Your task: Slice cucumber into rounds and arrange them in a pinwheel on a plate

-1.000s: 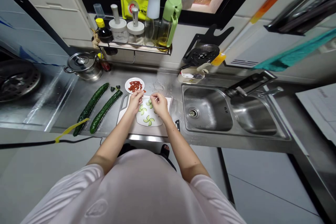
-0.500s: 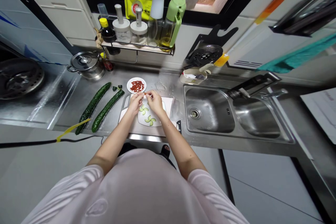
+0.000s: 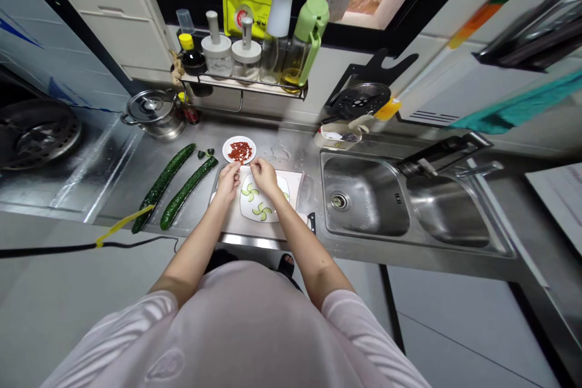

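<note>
My left hand (image 3: pixel 228 181) is closed in a pinch at the near edge of a small white dish (image 3: pixel 225 150) of small red pieces (image 3: pixel 240 151). Opposite it, my right hand (image 3: pixel 264 177) is also pinched, its fingertips close to the dish's near right rim. Whatever the fingertips hold is too small to make out. Beneath my hands, a white plate (image 3: pixel 247 208) carries cucumber slices (image 3: pixel 262 212) set in pinwheel shapes, some partly hidden by my right hand and forearm. This plate rests on a pale cutting board (image 3: pixel 231 223).
Two whole cucumbers (image 3: pixel 188 193) and small cucumber ends (image 3: pixel 205 153) lie left of the board. A knife handle (image 3: pixel 311 222) shows at its right. Further right is a double sink (image 3: pixel 364 194); a steel pot (image 3: pixel 154 114) stands back left. Above hangs a condiment shelf (image 3: pixel 245 85).
My hands have drawn slightly apart; before, their fingertips met over the plate's far edge around a tiny reddish piece. The left hand is now nearer the dish. The view has shifted a little.
</note>
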`<state>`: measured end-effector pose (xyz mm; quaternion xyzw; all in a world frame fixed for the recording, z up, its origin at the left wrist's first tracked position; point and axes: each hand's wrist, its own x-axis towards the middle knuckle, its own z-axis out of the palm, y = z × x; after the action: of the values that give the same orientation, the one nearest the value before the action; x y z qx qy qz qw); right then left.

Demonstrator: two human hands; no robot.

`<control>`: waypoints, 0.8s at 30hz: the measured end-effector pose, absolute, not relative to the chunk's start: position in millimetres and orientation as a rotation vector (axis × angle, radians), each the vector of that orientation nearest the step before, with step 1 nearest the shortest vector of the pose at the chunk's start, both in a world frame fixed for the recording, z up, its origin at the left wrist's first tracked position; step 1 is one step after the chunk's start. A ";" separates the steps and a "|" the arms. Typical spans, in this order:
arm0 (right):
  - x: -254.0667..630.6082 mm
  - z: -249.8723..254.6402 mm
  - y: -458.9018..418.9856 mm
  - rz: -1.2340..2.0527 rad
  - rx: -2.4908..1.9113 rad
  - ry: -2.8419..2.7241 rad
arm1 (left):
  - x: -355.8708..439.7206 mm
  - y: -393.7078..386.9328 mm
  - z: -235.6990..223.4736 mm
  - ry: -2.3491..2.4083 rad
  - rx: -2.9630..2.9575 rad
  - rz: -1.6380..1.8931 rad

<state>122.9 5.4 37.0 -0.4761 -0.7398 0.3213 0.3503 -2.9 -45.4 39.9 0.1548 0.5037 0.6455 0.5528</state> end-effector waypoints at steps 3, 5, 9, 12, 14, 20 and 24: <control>110.0 27.1 22.7 0.869 -1.275 -1.845 | -8.4 -45.3 34.8 1.235 0.337 1.549; 101.3 21.0 33.3 1.019 -1.255 -1.697 | -11.3 -46.4 32.0 1.244 0.332 1.563; 96.2 10.1 41.7 1.290 -1.120 -1.538 | -15.8 -49.9 28.2 1.270 0.328 1.567; 103.8 5.6 37.2 1.224 -1.151 -1.529 | -16.5 -51.8 26.6 1.293 0.316 1.554; 110.8 5.5 31.3 1.179 -1.190 -1.526 | -14.0 -52.3 26.0 1.291 0.304 1.547; 125.2 18.9 6.8 1.129 -1.135 -1.601 | 5.0 -52.1 28.1 1.231 0.345 1.519; 129.4 33.5 -4.4 1.063 -1.108 -1.664 | 16.8 -51.8 31.4 1.229 0.387 1.504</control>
<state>129.4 -4.4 33.5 -0.4432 -0.6654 0.4248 0.4248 16.8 -51.8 31.4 0.1632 0.5190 0.6351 0.5482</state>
